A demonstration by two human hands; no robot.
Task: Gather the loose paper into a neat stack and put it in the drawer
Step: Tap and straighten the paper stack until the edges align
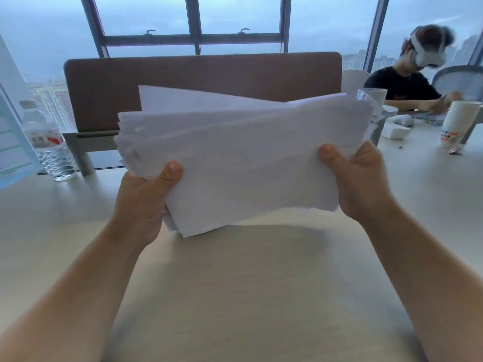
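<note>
I have the paper (243,158) up off the desk (261,296), held between my two hands. My left hand (142,202) grips the near left corner, thumb pressed on the top sheet and fingers curled underneath; my right hand (358,184) grips the right edge the same way. Both are closed firmly on the bundle.

The bundle is far from neat. Sheets fan out beyond my left hand, their edges stepped, one sheet pokes up at the far side, and a corner hangs down below my left thumb.

My worry is that the loose inner sheets are held only by friction. If I tilt the bundle or ease either grip to shuffle it, the ones already sticking out could slide free and scatter. Squeezing harder would likely crease the middle, which already sags between my hands.

I judge the safer move is to stand the edges on the desk and tap them square. I cannot see the drawer at all, so reaching for it means moving blind with an unsquared stack.
</note>
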